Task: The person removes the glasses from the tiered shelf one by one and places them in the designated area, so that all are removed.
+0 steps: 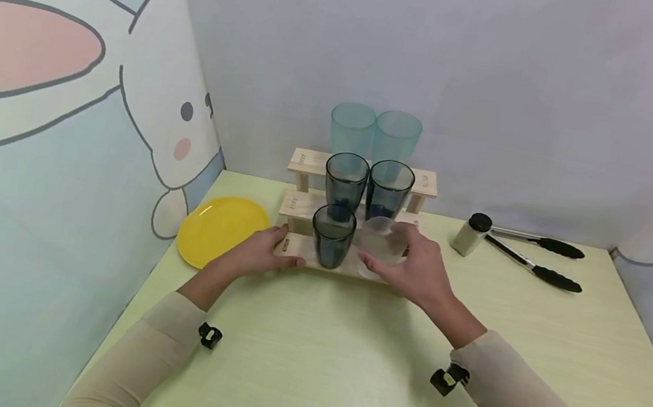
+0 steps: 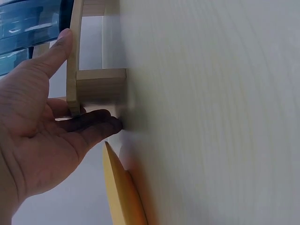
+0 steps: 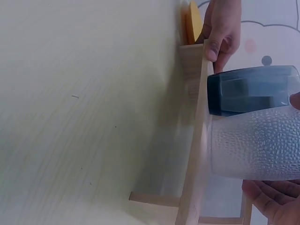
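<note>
A three-step wooden rack (image 1: 295,246) stands against the back wall. My left hand (image 1: 256,251) grips the left end of its lowest step, the thumb along the board and the fingers around its end, as the left wrist view shows. At the right of that step, my right hand (image 1: 423,268) holds a clear pebbled tumbler (image 3: 255,143) between thumb and fingers. The tumbler is upright, its base at the board. Directly left of it stands a dark grey-blue tumbler (image 1: 332,238). Two more dark tumblers (image 1: 345,182) occupy the middle step, and two light teal tumblers (image 1: 396,136) the top one.
A yellow plate (image 1: 221,230) lies left of the rack, close to the left hand. To the right are a black-capped shaker jar (image 1: 471,235) and black-tipped tongs (image 1: 536,263). Walls with rabbit drawings (image 1: 152,100) border the table (image 1: 308,369).
</note>
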`<act>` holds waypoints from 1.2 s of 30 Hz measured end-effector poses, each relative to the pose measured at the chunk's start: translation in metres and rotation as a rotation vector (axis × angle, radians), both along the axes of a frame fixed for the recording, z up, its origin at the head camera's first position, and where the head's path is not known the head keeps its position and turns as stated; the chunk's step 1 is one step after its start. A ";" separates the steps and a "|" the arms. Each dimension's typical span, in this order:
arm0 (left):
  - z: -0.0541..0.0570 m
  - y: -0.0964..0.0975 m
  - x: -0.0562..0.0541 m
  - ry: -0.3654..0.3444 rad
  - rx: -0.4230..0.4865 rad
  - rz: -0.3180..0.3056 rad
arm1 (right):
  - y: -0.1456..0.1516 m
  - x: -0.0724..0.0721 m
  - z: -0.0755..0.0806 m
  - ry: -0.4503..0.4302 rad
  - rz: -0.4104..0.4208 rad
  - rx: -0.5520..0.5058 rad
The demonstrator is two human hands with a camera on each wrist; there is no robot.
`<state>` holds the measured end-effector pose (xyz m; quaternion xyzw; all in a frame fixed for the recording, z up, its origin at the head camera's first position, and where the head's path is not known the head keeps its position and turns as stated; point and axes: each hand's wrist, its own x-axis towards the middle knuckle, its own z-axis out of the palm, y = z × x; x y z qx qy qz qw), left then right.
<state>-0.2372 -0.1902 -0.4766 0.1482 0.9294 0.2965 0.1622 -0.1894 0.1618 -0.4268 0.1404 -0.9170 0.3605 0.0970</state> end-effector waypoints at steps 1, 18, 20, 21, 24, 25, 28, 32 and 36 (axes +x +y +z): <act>0.000 0.000 0.000 -0.001 0.000 0.001 | 0.003 0.000 0.000 0.003 0.015 -0.003; 0.002 0.000 0.001 -0.016 -0.013 -0.004 | 0.090 0.006 0.012 -0.147 0.128 -0.036; 0.002 0.000 0.001 -0.017 -0.012 -0.005 | 0.102 0.005 0.012 -0.160 0.127 -0.056; 0.002 0.000 0.001 -0.016 -0.014 -0.007 | 0.107 0.005 0.011 -0.166 0.124 -0.057; 0.002 -0.001 0.000 -0.010 -0.018 -0.008 | 0.122 0.003 0.007 -0.178 0.106 -0.072; 0.002 -0.001 0.000 -0.008 -0.018 -0.009 | 0.127 0.002 0.006 -0.179 0.106 -0.072; 0.002 -0.001 0.000 -0.005 -0.018 -0.009 | 0.140 -0.001 0.000 -0.210 0.103 -0.095; 0.004 0.000 0.002 -0.019 -0.017 -0.003 | 0.151 -0.005 -0.011 -0.267 0.109 -0.125; 0.005 0.001 0.003 -0.022 -0.022 -0.003 | 0.157 -0.007 -0.022 -0.313 0.106 -0.156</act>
